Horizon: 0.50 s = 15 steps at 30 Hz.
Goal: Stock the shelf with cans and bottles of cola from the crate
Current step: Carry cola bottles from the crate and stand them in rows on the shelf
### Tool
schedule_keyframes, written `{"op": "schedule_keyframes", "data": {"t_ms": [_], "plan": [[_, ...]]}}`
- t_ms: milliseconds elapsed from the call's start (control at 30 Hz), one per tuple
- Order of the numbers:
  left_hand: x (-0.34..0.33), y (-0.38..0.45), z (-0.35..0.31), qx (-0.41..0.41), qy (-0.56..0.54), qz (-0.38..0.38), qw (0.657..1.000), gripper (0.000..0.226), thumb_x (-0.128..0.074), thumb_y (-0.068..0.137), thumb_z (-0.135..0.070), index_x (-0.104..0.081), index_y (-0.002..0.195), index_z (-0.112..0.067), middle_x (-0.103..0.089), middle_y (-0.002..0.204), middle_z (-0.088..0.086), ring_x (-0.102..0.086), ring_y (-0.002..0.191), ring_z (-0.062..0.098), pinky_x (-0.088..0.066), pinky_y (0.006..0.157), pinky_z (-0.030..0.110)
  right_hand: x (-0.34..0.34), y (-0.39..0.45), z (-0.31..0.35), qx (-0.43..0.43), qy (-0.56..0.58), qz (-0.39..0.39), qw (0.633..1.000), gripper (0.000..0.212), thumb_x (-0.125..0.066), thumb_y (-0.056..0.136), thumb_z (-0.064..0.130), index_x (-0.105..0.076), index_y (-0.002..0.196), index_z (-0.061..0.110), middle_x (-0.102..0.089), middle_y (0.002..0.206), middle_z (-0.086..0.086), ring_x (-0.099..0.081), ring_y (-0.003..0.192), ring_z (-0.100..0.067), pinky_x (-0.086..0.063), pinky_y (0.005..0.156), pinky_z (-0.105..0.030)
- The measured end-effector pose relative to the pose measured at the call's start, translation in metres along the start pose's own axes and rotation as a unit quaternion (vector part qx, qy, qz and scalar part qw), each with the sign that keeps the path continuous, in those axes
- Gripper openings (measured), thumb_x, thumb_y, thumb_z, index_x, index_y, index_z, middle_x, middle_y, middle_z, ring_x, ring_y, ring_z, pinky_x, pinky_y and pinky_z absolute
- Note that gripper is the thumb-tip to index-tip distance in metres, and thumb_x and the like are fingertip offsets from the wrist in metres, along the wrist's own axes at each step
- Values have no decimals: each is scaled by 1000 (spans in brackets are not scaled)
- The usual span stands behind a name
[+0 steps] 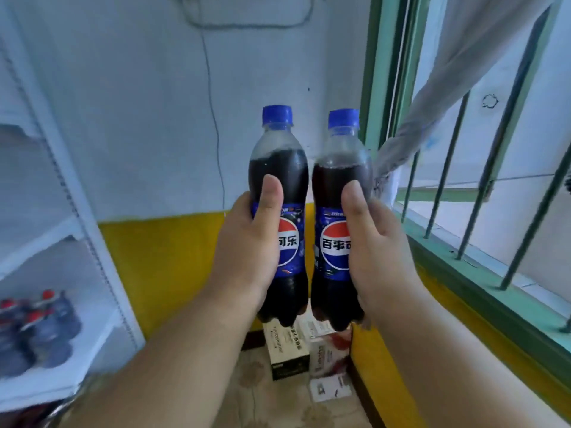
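Currently in hand: two cola bottles, upright, side by side, nearly touching. Left hand (247, 242) wraps the left bottle (279, 193) at its label, thumb up the front; right hand (370, 242) wraps the right bottle (340, 186) likewise. Shelved: red-capped bottles (37, 329) on the white shelf (92, 242), far left of both grips. Outstanding, by estimate: both held bottles unshelved; crate not visible.

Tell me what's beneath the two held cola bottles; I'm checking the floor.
Small cardboard boxes lie on the patterned floor below the blue-capped plastic cola bottles; bottles and arms hide the rest.
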<state>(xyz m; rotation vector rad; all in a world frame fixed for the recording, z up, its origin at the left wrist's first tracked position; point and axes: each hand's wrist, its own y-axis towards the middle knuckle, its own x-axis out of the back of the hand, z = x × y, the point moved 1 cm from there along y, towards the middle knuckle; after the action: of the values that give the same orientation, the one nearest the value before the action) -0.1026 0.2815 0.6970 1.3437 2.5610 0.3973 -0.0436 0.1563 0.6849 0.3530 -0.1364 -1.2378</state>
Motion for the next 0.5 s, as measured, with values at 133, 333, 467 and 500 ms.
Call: {"op": "schedule_keyframes", "data": {"t_ms": [133, 333, 467, 500], "plan": [[73, -4, -13, -13, 13, -55, 998, 88, -46, 59, -90, -64, 103, -15, -76, 84, 9, -75, 75, 25, -62, 75, 47, -58, -13, 4, 7, 13, 41, 999, 62, -54, 67, 76, -64, 105, 28, -78, 90, 0, -76, 82, -17, -61, 82, -49], [203, -19, -23, -23, 51, -130, 990, 72, -45, 69, -92, -66, 98, -30, -76, 90, 6, -74, 85, 27, -58, 83, 57, -191, -49, 6, 6, 34, 111, 993, 68, -51, 62, 81, -63, 104, 29, -77, 89, 4, -76, 81, -15, -62, 80, -47], [309, -35, -33, -16, 79, -186, 979, 71, -45, 70, -90, -65, 97, -27, -76, 87, 2, -75, 82, 21, -58, 83, 55, -302, -84, 3, -2, 61, 158, 986, 55, -53, 69, 73, -65, 102, 30, -78, 91, 4, -77, 83, -14, -62, 81, -47], [335, -40, -36, -15, 81, -200, 976, 71, -45, 69, -89, -64, 96, -26, -76, 85, 1, -75, 80, 20, -59, 82, 54, -328, -93, 1, -2, 65, 171, 983, 54, -53, 71, 72, -66, 102, 29, -78, 92, 4, -76, 84, -15, -61, 82, -47]]}}
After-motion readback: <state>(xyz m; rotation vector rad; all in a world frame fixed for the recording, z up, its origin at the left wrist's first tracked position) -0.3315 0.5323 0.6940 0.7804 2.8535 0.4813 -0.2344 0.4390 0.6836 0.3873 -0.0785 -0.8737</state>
